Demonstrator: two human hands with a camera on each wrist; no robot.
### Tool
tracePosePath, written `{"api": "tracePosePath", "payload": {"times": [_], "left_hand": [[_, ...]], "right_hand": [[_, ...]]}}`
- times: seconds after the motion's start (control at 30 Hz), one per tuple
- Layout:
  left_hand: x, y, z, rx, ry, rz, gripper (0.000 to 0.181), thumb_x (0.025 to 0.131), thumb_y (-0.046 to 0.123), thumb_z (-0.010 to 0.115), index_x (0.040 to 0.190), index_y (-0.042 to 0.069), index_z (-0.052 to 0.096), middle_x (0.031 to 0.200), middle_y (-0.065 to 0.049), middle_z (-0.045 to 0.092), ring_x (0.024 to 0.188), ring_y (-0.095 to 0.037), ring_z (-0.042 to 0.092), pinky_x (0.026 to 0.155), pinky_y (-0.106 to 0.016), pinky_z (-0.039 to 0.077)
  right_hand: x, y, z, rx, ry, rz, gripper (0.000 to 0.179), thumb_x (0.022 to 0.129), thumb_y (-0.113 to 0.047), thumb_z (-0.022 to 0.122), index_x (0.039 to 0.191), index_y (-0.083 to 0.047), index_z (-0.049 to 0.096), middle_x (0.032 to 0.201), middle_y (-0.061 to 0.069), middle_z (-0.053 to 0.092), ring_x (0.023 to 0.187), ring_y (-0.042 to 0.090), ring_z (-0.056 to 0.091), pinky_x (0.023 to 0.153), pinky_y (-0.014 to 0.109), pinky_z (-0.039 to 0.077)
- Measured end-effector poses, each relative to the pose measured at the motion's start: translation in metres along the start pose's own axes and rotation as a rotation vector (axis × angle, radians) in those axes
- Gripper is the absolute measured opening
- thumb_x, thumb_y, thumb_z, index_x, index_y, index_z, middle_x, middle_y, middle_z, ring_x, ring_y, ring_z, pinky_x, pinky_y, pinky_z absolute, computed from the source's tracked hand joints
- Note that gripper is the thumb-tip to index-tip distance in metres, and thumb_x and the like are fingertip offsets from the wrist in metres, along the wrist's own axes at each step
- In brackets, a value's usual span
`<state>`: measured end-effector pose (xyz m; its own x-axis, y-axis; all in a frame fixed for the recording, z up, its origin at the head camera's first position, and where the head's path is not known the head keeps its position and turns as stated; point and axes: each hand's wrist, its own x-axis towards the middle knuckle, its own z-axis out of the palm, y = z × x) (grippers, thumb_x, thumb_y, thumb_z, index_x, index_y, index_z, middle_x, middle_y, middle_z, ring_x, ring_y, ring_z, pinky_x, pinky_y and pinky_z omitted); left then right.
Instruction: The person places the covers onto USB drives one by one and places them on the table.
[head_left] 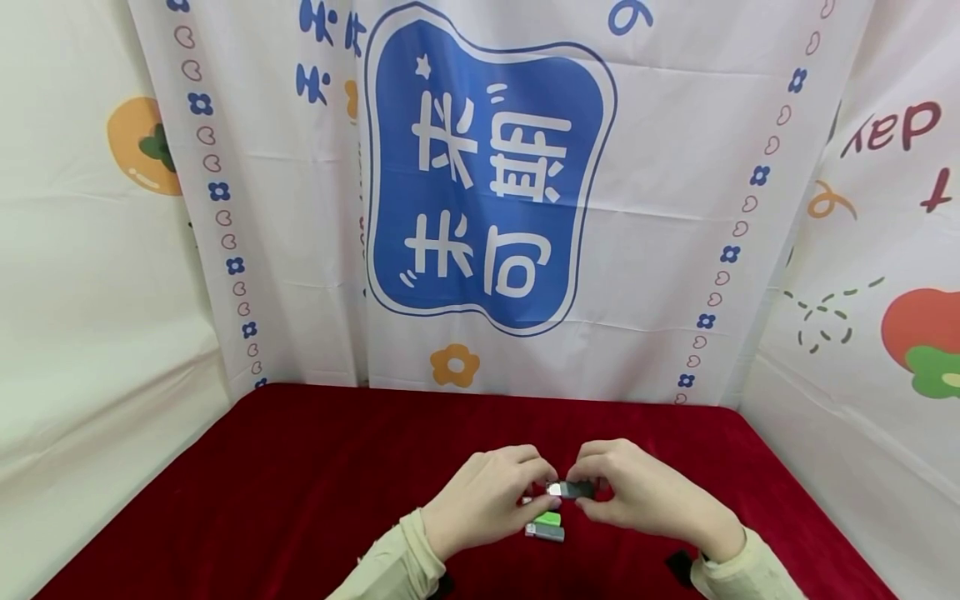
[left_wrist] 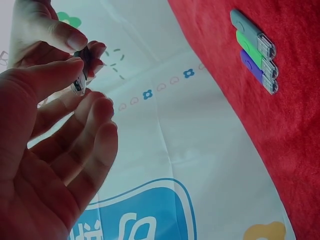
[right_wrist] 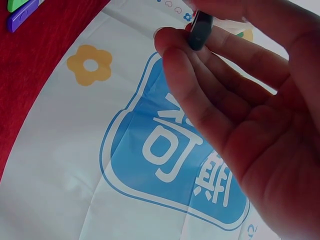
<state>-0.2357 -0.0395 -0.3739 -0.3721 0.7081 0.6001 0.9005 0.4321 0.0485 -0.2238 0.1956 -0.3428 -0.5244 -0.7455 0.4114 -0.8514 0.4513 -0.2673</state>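
Observation:
A black USB flash drive (head_left: 576, 490) with a clear cap end is held up between both hands above the red cloth. My right hand (head_left: 648, 493) pinches its dark body between thumb and fingers. At the clear end, my left hand (head_left: 487, 493) pinches with thumb and forefinger, its other fingers loosely bent in the left wrist view. Below the hands lie a grey USB drive (left_wrist: 246, 26), a green one (left_wrist: 250, 45) and a purple one (left_wrist: 251, 65), side by side with clear caps facing the same way. In the head view, the left hand mostly hides the purple drive.
Red cloth (head_left: 300, 467) covers the table. White printed curtains (head_left: 660, 208) hang behind it and on both sides. A small dark object (head_left: 680, 567) lies by the right wrist, and another dark patch (head_left: 444, 586) shows beside the left sleeve.

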Motion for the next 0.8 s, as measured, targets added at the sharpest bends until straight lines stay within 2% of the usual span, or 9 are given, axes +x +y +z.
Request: {"api": "tracePosePath", "payload": {"times": [0.13,0.37,0.8], "left_hand": [[0.0001,-0.0004,-0.0001,0.035,0.009,-0.031,0.014,0.088,0.029,0.076,0.092,0.016,0.073,0.086,0.008,0.063,0.067,0.003,0.049,0.055,-0.005,0.036],[0.0012,-0.0005,-0.0014,0.054,0.023,-0.046,0.014,0.088,0.029,0.076,0.09,0.016,0.074,0.082,0.008,0.064,0.067,0.002,0.05,0.056,-0.005,0.037],[0.0006,-0.0011,-0.0029,0.05,0.033,-0.007,0.012,0.09,0.026,0.074,0.089,0.015,0.074,0.081,0.007,0.063,0.066,0.001,0.049,0.056,-0.006,0.037]], "right_hand": [[-0.0001,-0.0006,0.0003,-0.003,0.008,0.001,0.022,0.075,0.002,0.077,0.089,-0.015,0.073,0.082,-0.012,0.057,0.067,0.002,0.055,0.058,0.018,0.049],[-0.0002,-0.0018,-0.0006,-0.002,0.022,0.007,0.021,0.076,0.001,0.077,0.091,-0.013,0.073,0.083,-0.012,0.057,0.067,0.005,0.056,0.059,0.021,0.051],[0.0008,-0.0014,-0.0007,0.007,0.039,-0.028,0.022,0.077,0.003,0.078,0.094,-0.012,0.074,0.086,-0.011,0.059,0.068,0.006,0.057,0.06,0.017,0.049]]}}
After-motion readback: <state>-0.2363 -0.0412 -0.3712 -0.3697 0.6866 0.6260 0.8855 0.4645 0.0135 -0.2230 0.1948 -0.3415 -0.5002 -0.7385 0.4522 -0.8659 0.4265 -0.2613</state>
